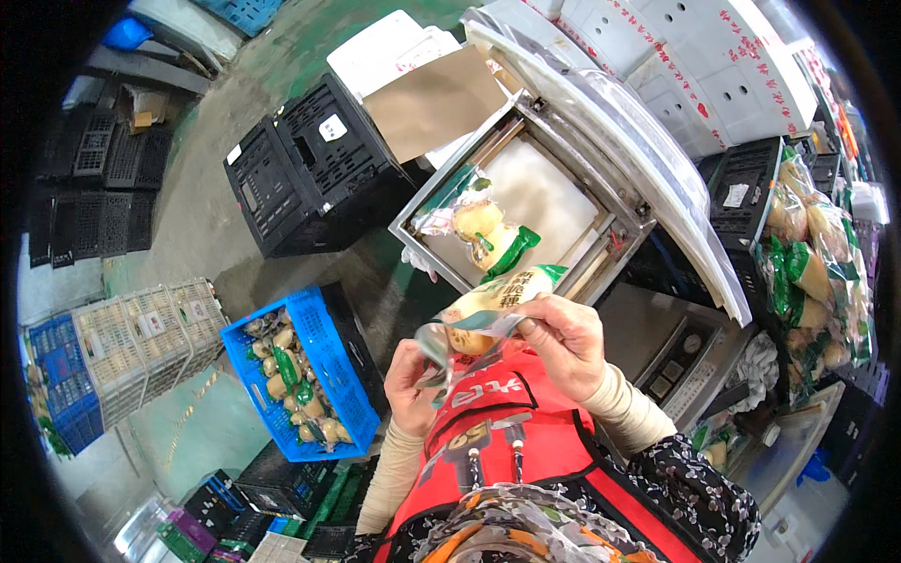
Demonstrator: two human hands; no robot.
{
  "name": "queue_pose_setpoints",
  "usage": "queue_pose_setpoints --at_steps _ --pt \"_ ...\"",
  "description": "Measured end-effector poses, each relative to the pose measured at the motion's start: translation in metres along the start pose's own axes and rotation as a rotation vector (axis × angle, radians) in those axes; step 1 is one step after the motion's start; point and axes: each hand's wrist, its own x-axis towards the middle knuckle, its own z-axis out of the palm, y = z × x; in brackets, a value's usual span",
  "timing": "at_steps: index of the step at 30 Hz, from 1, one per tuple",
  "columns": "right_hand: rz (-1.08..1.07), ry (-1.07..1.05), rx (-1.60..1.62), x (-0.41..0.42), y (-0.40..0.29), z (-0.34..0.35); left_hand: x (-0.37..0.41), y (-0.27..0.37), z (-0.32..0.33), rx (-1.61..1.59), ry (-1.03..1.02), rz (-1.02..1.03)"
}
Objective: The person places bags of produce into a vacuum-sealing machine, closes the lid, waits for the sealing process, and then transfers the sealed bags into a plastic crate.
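My right hand (566,345) pinches a strip of clear and green plastic film (486,320) between thumb and fingers. The film loops across to my left hand (410,390), whose fingers are closed on its other end. Directly behind the film is a printed plastic bag with a pale lotus root (468,341) in it; whether film and bag are one piece, I cannot tell. The bag leans at the near rim of a vacuum chamber sealer (450,278), whose clear lid (633,134) is raised. Inside the chamber lies another bagged lotus root (479,222) with a green bag end.
Left of me stands a blue crate (352,394) of bagged roots. Black crates (317,162) and a cardboard sheet (436,102) lie beyond. At right are a scale (679,366), crumpled plastic (757,373) and a heap of bagged roots (809,260). White foam boxes (697,77) stand behind the lid.
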Motion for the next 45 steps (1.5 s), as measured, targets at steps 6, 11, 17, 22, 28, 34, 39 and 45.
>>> queue_pose_setpoints --at_steps 6,11,17,22,28,34,39,45 --pt "0.13 0.226 0.204 0.005 0.017 -0.046 0.056 0.002 0.015 0.088 -0.029 0.13" --pt "0.223 0.406 0.603 -0.023 0.029 -0.065 0.081 0.046 0.049 -0.106 -0.172 0.25" --pt "0.269 -0.099 0.66 -0.004 0.088 -0.093 0.068 0.056 0.021 0.106 -0.263 0.202" --pt "0.454 -0.072 1.251 0.111 0.16 -0.006 0.043 0.038 -0.008 0.231 0.071 0.149" --pt "0.929 0.387 0.215 0.201 0.316 0.122 0.02 0.033 -0.037 0.481 0.193 -0.183" --pt "0.746 0.342 -0.002 0.225 0.352 0.167 0.016 -0.001 -0.067 0.438 0.13 -0.222" --pt "0.079 0.359 -0.581 0.207 0.363 0.068 0.022 -0.013 -0.075 0.355 0.067 -0.332" --pt "0.761 0.001 -0.435 0.233 0.363 0.018 0.058 -0.009 -0.084 0.213 0.018 -0.334"
